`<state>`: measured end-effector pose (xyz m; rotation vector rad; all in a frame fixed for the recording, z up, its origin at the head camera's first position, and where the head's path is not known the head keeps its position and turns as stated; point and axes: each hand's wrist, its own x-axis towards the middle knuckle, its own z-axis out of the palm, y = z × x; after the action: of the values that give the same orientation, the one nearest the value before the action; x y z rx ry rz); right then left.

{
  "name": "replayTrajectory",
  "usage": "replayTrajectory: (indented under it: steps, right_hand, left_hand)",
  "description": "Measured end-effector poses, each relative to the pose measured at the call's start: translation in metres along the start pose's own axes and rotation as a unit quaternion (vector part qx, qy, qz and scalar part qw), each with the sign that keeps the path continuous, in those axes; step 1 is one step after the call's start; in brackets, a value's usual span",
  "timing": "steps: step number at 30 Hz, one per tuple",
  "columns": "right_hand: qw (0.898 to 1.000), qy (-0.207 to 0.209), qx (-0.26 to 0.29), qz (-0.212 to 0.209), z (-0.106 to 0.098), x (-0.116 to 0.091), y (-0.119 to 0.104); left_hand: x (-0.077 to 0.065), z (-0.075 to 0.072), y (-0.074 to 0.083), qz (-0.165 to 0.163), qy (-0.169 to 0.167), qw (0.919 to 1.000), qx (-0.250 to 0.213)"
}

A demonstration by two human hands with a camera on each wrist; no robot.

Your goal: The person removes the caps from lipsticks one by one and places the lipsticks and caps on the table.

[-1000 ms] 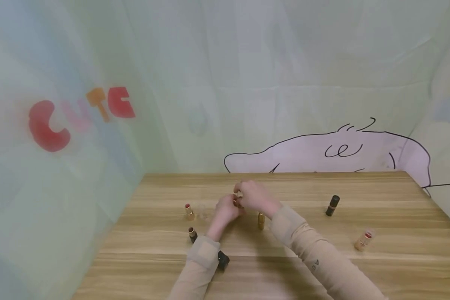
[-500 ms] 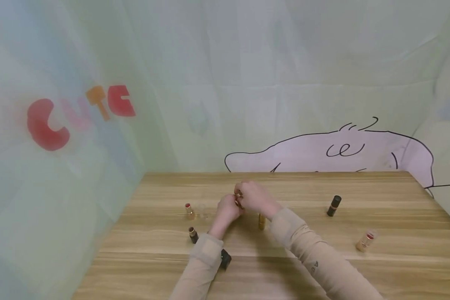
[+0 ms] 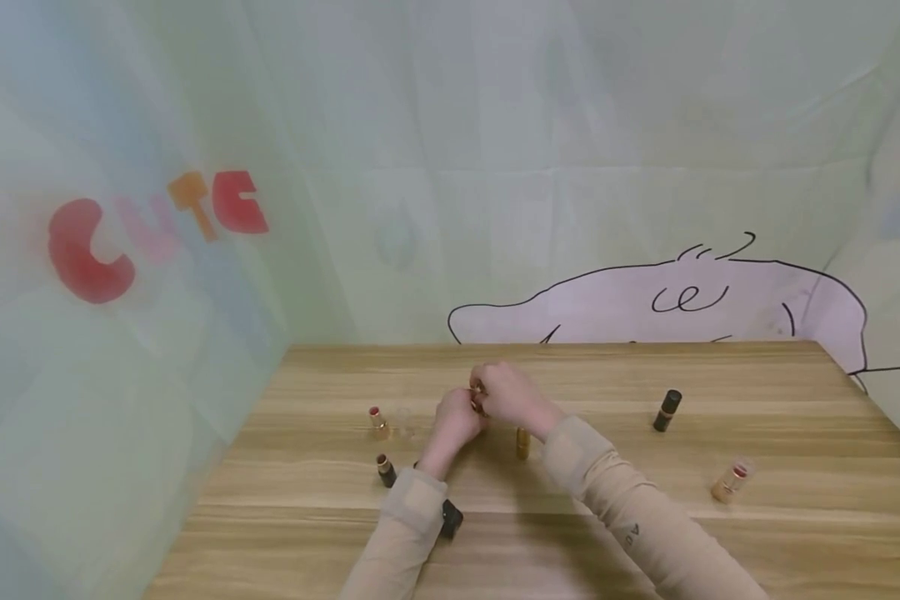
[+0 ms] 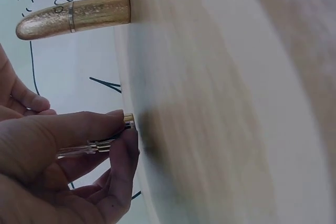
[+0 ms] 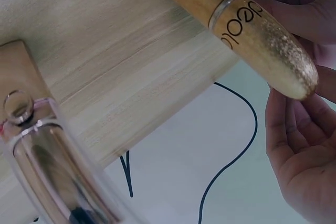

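Over the far middle of the table, both hands meet at a small gold-and-clear lipstick (image 4: 100, 146). My left hand (image 3: 457, 419) pinches its gold lower end between thumb and finger, low over the tabletop. Curled around the upper part from the right is my right hand (image 3: 513, 393); its fingers partly hide what they hold. Just right of the left hand a gold lipstick tube (image 3: 522, 443) stands upright, lettered in dark print and with a speckled rounded top in the right wrist view.
On the left stand an uncapped red lipstick (image 3: 378, 423), a clear cap (image 3: 405, 422) and a dark lipstick (image 3: 386, 471). A black piece (image 3: 451, 518) lies partly under the left sleeve. To the right are a black tube (image 3: 667, 411) and a clear-capped lipstick (image 3: 731, 481).
Both hands stay together at the lipstick, with only slight finger movement. The other lipsticks keep their places; the view shifts a little.
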<state>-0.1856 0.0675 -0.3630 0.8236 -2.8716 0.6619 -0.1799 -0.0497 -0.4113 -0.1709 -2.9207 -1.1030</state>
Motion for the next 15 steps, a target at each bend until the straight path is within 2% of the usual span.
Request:
replayTrajectory:
  steps: [5, 11, 15]
  right_hand:
    - [1.0, 0.001, 0.015, 0.0, -0.004, 0.0, -0.002]
    - [1.0, 0.011, 0.017, -0.012, -0.01, -0.001, -0.005]
    - [1.0, 0.013, 0.018, -0.012, -0.011, -0.003, -0.007]
  left_hand:
    - [-0.002, -0.004, 0.004, 0.002, 0.004, 1.0, -0.002]
    - [-0.003, -0.01, 0.008, 0.032, 0.02, 0.9991, 0.021]
    - [-0.006, -0.012, 0.008, 0.034, 0.019, 0.999, 0.022]
